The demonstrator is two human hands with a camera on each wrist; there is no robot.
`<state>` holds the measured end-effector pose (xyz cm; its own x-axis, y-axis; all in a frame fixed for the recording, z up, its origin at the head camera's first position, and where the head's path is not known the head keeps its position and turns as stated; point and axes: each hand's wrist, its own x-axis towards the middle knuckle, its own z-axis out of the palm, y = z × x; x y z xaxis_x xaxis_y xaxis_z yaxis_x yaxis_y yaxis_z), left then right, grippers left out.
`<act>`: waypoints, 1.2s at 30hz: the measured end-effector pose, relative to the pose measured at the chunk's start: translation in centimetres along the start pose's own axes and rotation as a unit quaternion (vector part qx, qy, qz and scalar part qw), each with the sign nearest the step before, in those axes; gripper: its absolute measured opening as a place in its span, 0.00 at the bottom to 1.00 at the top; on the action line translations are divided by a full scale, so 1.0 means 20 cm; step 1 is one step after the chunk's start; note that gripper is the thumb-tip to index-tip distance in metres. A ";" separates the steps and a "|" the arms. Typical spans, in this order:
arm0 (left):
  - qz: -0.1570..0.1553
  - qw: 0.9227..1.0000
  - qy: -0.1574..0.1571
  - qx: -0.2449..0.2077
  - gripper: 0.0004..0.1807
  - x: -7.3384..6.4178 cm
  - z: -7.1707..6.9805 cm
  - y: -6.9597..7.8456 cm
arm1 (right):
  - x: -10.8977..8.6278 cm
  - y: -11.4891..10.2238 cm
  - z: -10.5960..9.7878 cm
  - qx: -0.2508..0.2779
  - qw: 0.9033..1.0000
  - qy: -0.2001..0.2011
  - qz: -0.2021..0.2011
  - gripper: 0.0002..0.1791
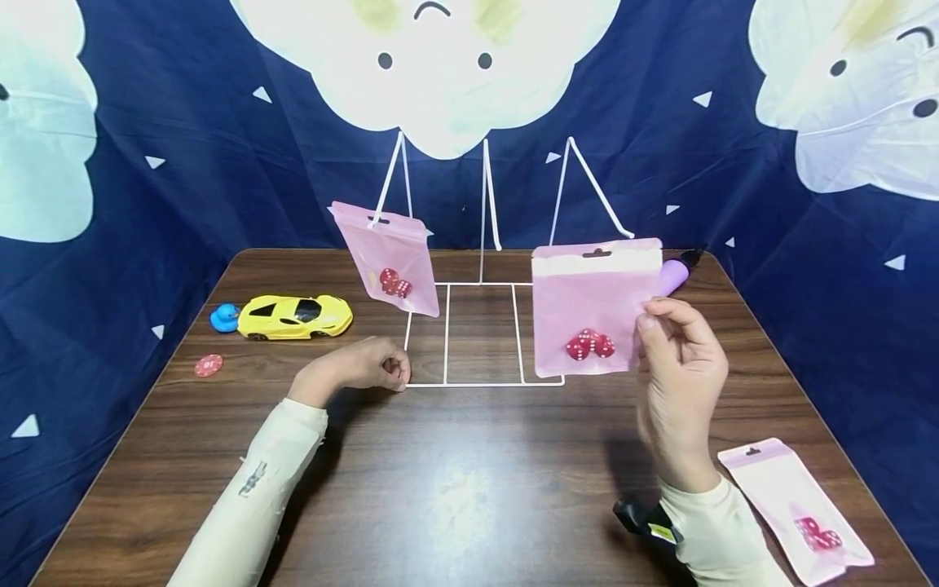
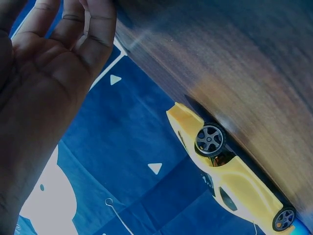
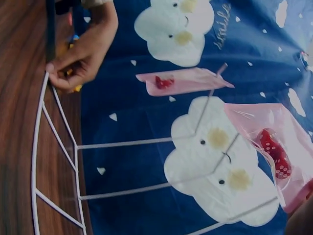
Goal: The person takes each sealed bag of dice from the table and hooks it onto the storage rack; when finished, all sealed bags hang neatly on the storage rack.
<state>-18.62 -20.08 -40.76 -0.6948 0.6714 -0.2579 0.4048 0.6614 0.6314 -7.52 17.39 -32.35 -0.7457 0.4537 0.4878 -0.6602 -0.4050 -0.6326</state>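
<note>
— Right hand: thumb and fingers pinch the right edge of a translucent pink plastic pouch, held upright. Left hand: thumb and finger closed at the near-left corner of a white wire rack with three tall hooked arms.

— Surroundings, largest first?

— Dark blue cloth backdrop, printed with white clouds. Brown wood-grain table before it, the rack standing on it. One matching pink pouch hangs from the rack's left arm; another, a pale-fronted pouch, lies flat at the table's right, beside the right forearm. Left side: glossy yellow toy sports car, small blue toy duck, round red chip.

— Now the critical relation.

— Held pouch against the rack's right hooked arm. The pouch extends left of the pinch, hanging edge uppermost, red dice settled at the bottom. Its outline from head height is nearly square, so I call no long axis. The dark hanging slot sits just left of, and below, the arm's tip.

— Threaded?

— Tip shows above the top edge, not through the slot; the gap in depth I cannot judge. Right hand is the nearer of the two to that tip.
</note>
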 end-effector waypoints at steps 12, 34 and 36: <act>0.001 1.000 0.002 0.007 0.08 0.00 0.00 0.01 | -0.05 0.07 0.10 -0.025 0.999 -0.025 0.024 0.07; -0.002 1.000 -0.001 0.015 0.08 0.00 0.00 0.01 | -0.10 0.16 0.19 -0.044 0.996 -0.066 0.045 0.17; -0.001 1.000 0.001 0.015 0.08 0.00 0.00 0.01 | -0.10 0.17 0.21 -0.033 0.996 -0.067 0.048 0.17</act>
<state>-18.53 -20.01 -40.61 -0.6976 0.6686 -0.2577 0.4209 0.6734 0.6078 -8.66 11.81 -33.01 -0.8128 0.3048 0.4965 -0.5820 -0.3860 -0.7158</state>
